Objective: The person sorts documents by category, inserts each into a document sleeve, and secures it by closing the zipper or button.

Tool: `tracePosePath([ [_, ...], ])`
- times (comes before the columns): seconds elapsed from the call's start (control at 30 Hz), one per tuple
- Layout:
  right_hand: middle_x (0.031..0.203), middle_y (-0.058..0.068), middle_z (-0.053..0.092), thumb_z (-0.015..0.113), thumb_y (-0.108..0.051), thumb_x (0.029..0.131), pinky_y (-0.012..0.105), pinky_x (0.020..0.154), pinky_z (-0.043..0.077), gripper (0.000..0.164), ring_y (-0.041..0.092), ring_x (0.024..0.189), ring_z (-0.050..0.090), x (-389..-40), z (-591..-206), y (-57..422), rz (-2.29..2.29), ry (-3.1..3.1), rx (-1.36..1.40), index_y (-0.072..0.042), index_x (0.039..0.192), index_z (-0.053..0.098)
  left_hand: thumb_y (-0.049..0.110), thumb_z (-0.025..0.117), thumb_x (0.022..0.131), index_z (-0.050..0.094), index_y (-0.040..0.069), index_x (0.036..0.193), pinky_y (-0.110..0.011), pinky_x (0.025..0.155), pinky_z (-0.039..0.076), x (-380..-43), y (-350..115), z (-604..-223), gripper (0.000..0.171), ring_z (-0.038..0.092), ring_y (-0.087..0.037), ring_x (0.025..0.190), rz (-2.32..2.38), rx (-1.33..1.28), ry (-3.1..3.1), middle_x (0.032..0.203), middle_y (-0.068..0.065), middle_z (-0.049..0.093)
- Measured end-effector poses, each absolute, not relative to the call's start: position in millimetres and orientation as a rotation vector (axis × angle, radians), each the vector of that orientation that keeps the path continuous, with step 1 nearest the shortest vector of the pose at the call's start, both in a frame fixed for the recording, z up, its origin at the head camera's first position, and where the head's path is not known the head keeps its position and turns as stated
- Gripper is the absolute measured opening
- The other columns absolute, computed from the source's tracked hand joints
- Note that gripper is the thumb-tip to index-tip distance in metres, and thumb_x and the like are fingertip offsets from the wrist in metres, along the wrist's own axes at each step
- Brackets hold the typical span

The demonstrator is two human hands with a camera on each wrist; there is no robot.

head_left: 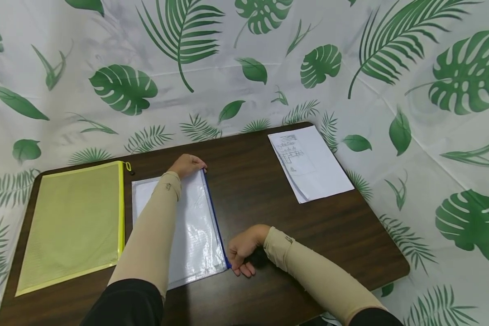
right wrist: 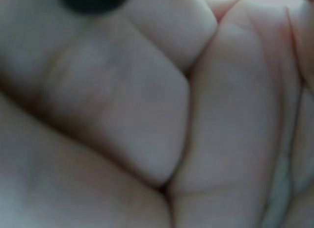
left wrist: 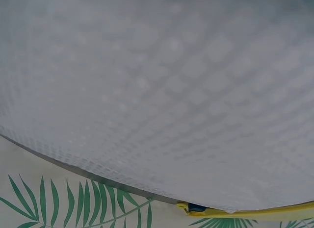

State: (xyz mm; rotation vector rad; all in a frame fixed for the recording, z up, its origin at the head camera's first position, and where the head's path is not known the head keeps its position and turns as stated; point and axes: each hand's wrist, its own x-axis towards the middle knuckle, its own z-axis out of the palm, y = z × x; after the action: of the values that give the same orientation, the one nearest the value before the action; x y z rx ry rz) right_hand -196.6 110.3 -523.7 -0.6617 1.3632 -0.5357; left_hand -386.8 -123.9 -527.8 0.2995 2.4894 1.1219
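A clear mesh zip pouch [head_left: 197,222] with white paper showing through it lies on the dark wooden table. Its blue zipper edge [head_left: 214,212] runs along the right side. My left hand [head_left: 189,165] pinches the far right corner, beside the zipper's far end. At the near right corner, my right hand [head_left: 244,246] grips the zipper's near end with curled fingers. Those fingers [right wrist: 137,110] fill the right wrist view and hide what lies between them. Close up in the left wrist view, the pouch's textured surface [left wrist: 171,105] covers most of the frame.
A yellow mesh zip pouch [head_left: 75,222] lies to the left, its zipper pull [head_left: 128,167] at the far right corner. Printed white sheets [head_left: 315,165] rest at the table's far right. Behind the table [head_left: 338,240] hangs a leaf-patterned cloth [head_left: 277,68].
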Motion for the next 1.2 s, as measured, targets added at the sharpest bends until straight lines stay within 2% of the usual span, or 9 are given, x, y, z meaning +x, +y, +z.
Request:
tracePosePath([
  [0.43,0.066,0.017,0.069,0.051,-0.006,0.098,0.025,0.060,0.055,0.025,0.018,0.052,0.066,-194,-523,111,-0.547,1.391,-0.665,0.003,0.081,0.068,0.024,0.058,0.098,0.075,0.007,0.103,-0.038,0.105,0.037,-387,-124,-526,0.025,0.057,-0.023,0.114,1.111,0.293,2.495,0.099,-0.006,0.075],
  [0.7,0.066,0.015,0.069,0.053,-0.008,0.098,0.028,0.065,0.057,0.025,0.019,0.054,0.067,-184,-518,114,-0.507,1.414,-0.658,0.000,0.079,0.068,0.023,0.058,0.098,0.074,0.006,0.104,-0.039,0.104,0.036,-385,-123,-524,0.024,0.057,-0.024,0.113,1.123,0.274,2.480,0.099,-0.007,0.075],
  [0.9,0.066,0.014,0.069,0.052,-0.009,0.098,0.028,0.065,0.057,0.025,0.018,0.054,0.067,-185,-520,113,-0.494,1.403,-0.677,0.000,0.080,0.068,0.025,0.058,0.097,0.076,0.010,0.101,-0.038,0.101,0.038,-382,-126,-520,0.023,0.058,-0.023,0.111,1.123,0.310,2.488,0.095,-0.002,0.076],
  [1.1,0.070,0.012,0.071,0.051,-0.013,0.099,0.024,0.056,0.052,0.025,0.017,0.057,0.068,-188,-524,115,-0.563,1.374,-0.656,-0.002,0.084,0.068,0.023,0.058,0.097,0.075,0.007,0.103,-0.037,0.102,0.037,-381,-127,-515,0.024,0.057,-0.023,0.112,1.133,0.276,2.481,0.096,-0.005,0.075],
  [1.2,0.072,0.013,0.071,0.049,-0.016,0.100,0.025,0.053,0.050,0.028,0.018,0.058,0.068,-188,-525,114,-0.668,1.295,-0.564,0.001,0.088,0.067,0.025,0.059,0.097,0.074,0.005,0.105,-0.037,0.101,0.036,-380,-124,-516,0.026,0.056,-0.023,0.112,1.130,0.248,2.475,0.100,-0.006,0.075],
])
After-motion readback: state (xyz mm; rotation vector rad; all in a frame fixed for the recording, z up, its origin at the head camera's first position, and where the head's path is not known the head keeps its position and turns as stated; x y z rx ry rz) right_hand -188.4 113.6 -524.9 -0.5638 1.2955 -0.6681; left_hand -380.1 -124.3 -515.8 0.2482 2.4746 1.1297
